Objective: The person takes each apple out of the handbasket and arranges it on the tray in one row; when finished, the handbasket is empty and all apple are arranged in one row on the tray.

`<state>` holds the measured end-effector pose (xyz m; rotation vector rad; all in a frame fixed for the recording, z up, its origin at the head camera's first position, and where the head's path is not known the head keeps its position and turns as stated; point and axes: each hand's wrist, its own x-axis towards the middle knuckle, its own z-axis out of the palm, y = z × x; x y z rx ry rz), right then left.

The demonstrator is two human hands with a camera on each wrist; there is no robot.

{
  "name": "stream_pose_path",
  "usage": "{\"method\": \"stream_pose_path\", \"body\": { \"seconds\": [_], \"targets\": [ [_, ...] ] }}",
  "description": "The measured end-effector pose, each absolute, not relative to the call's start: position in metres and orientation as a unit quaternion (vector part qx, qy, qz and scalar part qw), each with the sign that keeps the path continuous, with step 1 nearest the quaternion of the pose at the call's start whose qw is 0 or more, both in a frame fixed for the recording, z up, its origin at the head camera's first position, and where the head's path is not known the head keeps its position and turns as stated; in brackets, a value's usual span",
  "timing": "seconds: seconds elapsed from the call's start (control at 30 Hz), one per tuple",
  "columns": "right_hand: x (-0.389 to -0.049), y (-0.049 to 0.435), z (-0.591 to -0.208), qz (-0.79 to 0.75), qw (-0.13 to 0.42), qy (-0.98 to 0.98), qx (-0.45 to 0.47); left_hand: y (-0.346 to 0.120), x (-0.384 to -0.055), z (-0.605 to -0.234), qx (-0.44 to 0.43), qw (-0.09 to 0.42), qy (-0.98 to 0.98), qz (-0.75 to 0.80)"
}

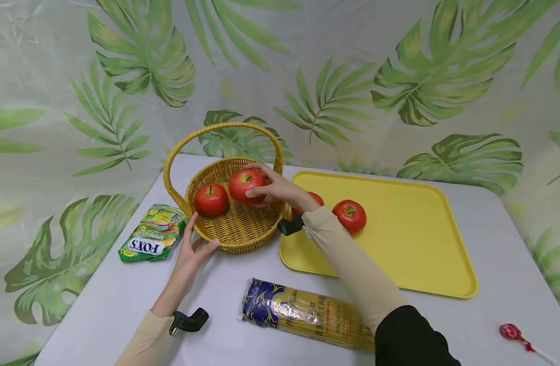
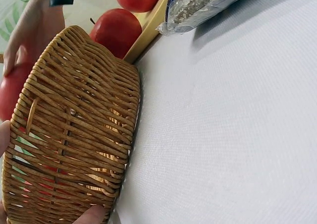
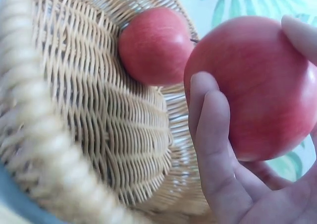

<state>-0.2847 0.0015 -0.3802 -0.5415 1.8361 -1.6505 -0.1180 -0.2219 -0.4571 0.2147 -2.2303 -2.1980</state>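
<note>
My right hand (image 1: 281,190) clamps round red apple (image 1: 244,183) | left hand (image 1: 189,259): fingers apart on round golden wicker basket (image 1: 245,223), 7 o'clock

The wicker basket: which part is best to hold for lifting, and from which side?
Grip the handle of the wicker basket at its top, probably best from above: it arches over the opening, and nothing covers its crown.

basket (image 1: 243,248) — rough woven wicker | apples (image 1: 243,187) — smooth, glossy | tray (image 1: 408,234): smooth plastic | spaghetti wrapper (image 1: 302,312): shiny film
</note>
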Motion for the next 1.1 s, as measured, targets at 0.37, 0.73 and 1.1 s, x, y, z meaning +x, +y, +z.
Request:
{"method": "stream_pose_path", "body": {
  "seconds": [0.37, 0.73, 1.1],
  "targets": [
    [-0.271, 0.056, -0.374, -0.595, 0.288, 0.712, -0.237, -0.222, -0.118, -0.458, 0.066, 0.002, -0.709, -0.703],
    [-0.266, 0.133, -0.375, -0.583, 0.253, 0.746, -0.199, -0.222, -0.118, -0.458, 0.065, 0.001, -0.705, -0.706],
    [-0.261, 0.204, -0.378, -0.586, 0.217, 0.765, -0.156, -0.223, -0.117, -0.458, 0.062, -0.003, -0.705, -0.706]
  ]
}}
